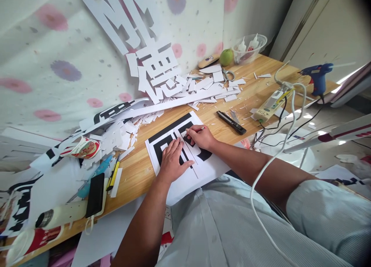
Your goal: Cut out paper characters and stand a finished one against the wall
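Note:
A white sheet (181,187) printed with a bold black character lies on the wooden table in front of me. My left hand (173,162) rests flat on it with the fingers stretched out, holding nothing. Over the right part of the black character, my right hand (199,137) is closed round a thin dark red pen (200,129), its tip end near the paper and partly hidden by the fingers. A black utility knife (231,122) lies to the right of the sheet, apart from my hands.
Paper scraps (203,85) are heaped behind the sheet. A power strip (268,107), cables and a blue glue gun (318,78) are at right. On the left lie a yellow cutter (114,175), a phone (95,194), a bottle (65,214) and a paper cup (87,148).

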Demonstrator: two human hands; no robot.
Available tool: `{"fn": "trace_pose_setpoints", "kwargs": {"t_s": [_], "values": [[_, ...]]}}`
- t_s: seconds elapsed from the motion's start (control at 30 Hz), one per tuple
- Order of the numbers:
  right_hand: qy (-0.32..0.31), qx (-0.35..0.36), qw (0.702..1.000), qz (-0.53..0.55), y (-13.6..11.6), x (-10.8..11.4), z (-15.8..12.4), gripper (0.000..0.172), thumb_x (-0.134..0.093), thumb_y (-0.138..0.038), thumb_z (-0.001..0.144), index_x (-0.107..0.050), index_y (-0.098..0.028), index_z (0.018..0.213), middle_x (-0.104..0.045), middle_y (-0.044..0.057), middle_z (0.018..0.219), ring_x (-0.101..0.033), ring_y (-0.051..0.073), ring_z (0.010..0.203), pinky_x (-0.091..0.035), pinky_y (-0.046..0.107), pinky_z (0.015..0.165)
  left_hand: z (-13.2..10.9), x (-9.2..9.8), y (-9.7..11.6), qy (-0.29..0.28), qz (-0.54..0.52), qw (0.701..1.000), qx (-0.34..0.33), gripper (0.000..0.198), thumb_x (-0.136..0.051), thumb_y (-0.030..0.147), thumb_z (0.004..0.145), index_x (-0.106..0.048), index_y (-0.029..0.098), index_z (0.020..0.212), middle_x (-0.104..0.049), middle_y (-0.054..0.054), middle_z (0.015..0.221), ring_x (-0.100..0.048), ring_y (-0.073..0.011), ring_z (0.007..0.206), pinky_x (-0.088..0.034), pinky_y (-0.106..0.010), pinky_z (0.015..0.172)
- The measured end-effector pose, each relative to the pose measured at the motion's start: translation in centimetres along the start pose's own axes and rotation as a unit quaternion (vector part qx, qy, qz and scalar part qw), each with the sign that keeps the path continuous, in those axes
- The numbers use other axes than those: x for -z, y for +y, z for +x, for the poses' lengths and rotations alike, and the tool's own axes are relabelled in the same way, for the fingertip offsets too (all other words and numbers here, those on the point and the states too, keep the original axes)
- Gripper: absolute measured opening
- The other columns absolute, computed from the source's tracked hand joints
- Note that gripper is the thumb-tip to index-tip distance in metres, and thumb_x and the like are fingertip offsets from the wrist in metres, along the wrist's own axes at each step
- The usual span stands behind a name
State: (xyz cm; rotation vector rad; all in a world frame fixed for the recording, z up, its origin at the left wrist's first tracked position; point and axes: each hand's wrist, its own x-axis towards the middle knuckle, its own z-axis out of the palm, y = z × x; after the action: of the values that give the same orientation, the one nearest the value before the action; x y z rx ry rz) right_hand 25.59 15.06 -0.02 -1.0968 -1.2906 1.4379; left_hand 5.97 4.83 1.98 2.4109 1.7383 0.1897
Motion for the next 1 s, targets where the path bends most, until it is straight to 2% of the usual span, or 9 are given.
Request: {"fn": "trace_pose_setpoints", "kwargs": {"t_s": [0.37,1.0], "values": [[-0.002,0.006,1.0,-0.001,-0.35,0.02,-0.18,0.034,-0.069,-0.04,0.1,-0.071,-0.02,0.073,-0.077,0.002,0.075,-0.067,0.012,0.048,-0.05,0.023,0.049,-0.02,0.07,-0.03,-0.005,0.01,1.0,-0.001,0.09,-0.077,0.062,0.098,-0.045,0.021,0.171,-0.035,-0.017,0.182,-0.032,-0.0397,0.168,-0.035,-0.061,0.131],[0.0,0.003,1.0,0.001,-0.3,0.01,-0.21,0.036,-0.073,-0.047,0.097,-0.073,-0.02,0.073,-0.078,0.003,0.075,-0.067,0.012,0.048,-0.051,0.023,0.049,0.15,0.17,-0.05,-0.011,0.002,1.0,0.005,0.09,-0.077,0.062,0.097,-0.044,0.023,0.172,-0.036,-0.017,0.182,-0.033,-0.0407,0.168,-0.035,-0.062,0.131]]}}
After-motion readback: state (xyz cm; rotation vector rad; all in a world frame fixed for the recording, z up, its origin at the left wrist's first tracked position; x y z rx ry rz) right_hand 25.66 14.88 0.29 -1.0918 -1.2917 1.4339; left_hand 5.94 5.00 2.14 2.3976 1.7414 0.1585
